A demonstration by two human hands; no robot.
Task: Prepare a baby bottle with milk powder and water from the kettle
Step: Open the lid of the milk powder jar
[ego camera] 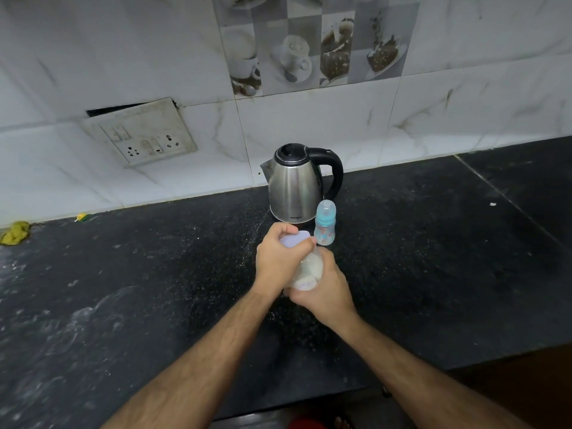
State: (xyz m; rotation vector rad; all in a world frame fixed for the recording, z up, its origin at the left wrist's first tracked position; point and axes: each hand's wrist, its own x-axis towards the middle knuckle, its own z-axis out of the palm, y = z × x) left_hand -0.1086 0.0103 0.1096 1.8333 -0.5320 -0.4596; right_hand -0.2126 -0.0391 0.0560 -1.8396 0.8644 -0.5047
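Both my hands grip powder jar (305, 270): right hand (325, 289) round base, left hand (278, 258) on lid (295, 238); smooth, light, slippery.

Home kitchen: dark stone counter (433, 274), tiled wall (309, 125) (coffee-cup prints), electric kettle (294, 187), wall socket (140, 137).

Pretty dim and soft overall, wide-angle bends the edges, faint sheen on the kettle (292, 187), corners go murky.
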